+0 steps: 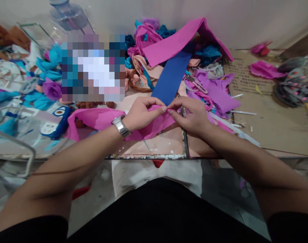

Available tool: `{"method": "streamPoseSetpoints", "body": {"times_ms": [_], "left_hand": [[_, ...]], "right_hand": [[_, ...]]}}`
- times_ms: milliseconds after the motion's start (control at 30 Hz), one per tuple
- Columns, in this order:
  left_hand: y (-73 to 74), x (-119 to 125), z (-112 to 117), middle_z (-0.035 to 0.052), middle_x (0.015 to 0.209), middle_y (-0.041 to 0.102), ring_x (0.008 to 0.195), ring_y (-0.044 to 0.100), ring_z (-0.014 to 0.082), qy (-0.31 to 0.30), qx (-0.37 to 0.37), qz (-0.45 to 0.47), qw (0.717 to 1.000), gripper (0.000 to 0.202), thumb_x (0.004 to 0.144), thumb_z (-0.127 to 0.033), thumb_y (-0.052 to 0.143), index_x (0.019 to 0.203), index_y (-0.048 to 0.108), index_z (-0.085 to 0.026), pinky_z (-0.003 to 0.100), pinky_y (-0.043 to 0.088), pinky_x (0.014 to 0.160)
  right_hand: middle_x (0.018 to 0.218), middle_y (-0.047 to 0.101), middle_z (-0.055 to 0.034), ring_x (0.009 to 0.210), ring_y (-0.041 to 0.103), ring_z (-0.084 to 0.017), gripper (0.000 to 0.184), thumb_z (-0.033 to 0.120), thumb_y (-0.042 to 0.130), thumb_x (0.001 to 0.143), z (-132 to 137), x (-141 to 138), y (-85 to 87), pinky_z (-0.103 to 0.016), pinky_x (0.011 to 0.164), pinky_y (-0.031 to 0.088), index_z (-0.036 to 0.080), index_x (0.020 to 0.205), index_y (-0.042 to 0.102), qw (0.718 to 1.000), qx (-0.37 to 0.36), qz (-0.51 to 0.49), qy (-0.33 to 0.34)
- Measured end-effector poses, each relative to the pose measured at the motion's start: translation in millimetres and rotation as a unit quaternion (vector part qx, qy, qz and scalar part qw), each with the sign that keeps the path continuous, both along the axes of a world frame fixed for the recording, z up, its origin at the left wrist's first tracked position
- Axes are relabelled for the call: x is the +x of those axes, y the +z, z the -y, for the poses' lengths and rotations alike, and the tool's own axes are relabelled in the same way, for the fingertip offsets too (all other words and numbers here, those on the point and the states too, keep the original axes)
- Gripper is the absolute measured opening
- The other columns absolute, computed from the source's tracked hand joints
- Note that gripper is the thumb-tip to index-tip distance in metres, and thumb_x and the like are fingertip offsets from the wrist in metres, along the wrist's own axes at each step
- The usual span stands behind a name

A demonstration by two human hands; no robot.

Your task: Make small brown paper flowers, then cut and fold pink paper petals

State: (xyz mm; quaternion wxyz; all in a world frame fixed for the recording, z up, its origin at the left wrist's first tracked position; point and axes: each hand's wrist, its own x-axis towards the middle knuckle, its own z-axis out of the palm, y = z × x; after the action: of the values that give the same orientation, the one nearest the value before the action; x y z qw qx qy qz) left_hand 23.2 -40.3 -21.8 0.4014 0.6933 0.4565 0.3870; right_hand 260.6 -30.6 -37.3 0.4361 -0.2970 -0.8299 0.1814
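Note:
Near the table's front edge, my left hand (pixel 146 114) and my right hand (pixel 193 116) meet, thumbs and fingertips pinched on the edge of a long pink crepe-like strip (pixel 150 130). The strip trails leftward beneath my left wrist. Just beyond my fingers lies a flat blue strip (pixel 172 77). A folded pink sheet (pixel 173 45) covers its far end. Crumpled purple pieces (pixel 214 89) lie beyond my right hand, beside a small metal tool (pixel 198 84). What exactly sits between my fingertips is too small to make out.
To the left are a blue-and-white case (pixel 58 121), turquoise scraps (pixel 34 99) and a bent metal frame (pixel 30 148). A clear bottle (pixel 70 17) stands at the back. Cardboard (pixel 257 128), white sticks (pixel 243 112) and a dark, pink-dotted bundle (pixel 295 86) lie right. One patch is pixelated.

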Motion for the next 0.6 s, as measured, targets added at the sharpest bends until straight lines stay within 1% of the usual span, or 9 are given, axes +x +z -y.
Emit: {"method": "streamPoseSetpoints", "body": {"times_ms": [167, 333, 600], "left_hand": [[1.2, 0.8, 0.8, 0.0067, 0.096, 0.088, 0.091, 0.077, 0.0222, 0.018, 0.008, 0.000, 1.000, 0.026, 0.093, -0.046, 0.081, 0.091, 0.087, -0.021, 0.036, 0.062, 0.092], [0.2, 1.4, 0.5, 0.0060, 0.096, 0.088, 0.089, 0.077, 0.0212, 0.012, 0.020, 0.015, 1.000, 0.025, 0.095, -0.045, 0.081, 0.090, 0.086, -0.021, 0.036, 0.062, 0.092], [-0.8, 1.8, 0.9, 0.0062, 0.094, 0.086, 0.090, 0.077, 0.0228, 0.015, 0.014, 0.007, 1.000, 0.028, 0.096, -0.049, 0.081, 0.089, 0.085, -0.022, 0.038, 0.062, 0.091]], "right_hand": [[0.095, 0.084, -0.0030, 0.081, 0.076, -0.020, 0.007, 0.030, 0.076, 0.105, 0.4, -0.6, 1.2, -0.035, 0.078, 0.062, 0.026, 0.103, 0.081, 1.000, 0.010, -0.003, -0.010], [0.093, 0.084, -0.0027, 0.080, 0.075, -0.020, 0.009, 0.031, 0.076, 0.106, 0.4, -1.5, 2.4, -0.035, 0.078, 0.061, 0.025, 0.101, 0.081, 1.000, 0.014, -0.005, -0.012], [0.094, 0.084, -0.0037, 0.081, 0.076, -0.021, 0.017, 0.040, 0.075, 0.107, 1.0, -1.8, 3.0, -0.038, 0.080, 0.062, 0.027, 0.101, 0.082, 1.000, -0.014, 0.012, -0.025]]}}
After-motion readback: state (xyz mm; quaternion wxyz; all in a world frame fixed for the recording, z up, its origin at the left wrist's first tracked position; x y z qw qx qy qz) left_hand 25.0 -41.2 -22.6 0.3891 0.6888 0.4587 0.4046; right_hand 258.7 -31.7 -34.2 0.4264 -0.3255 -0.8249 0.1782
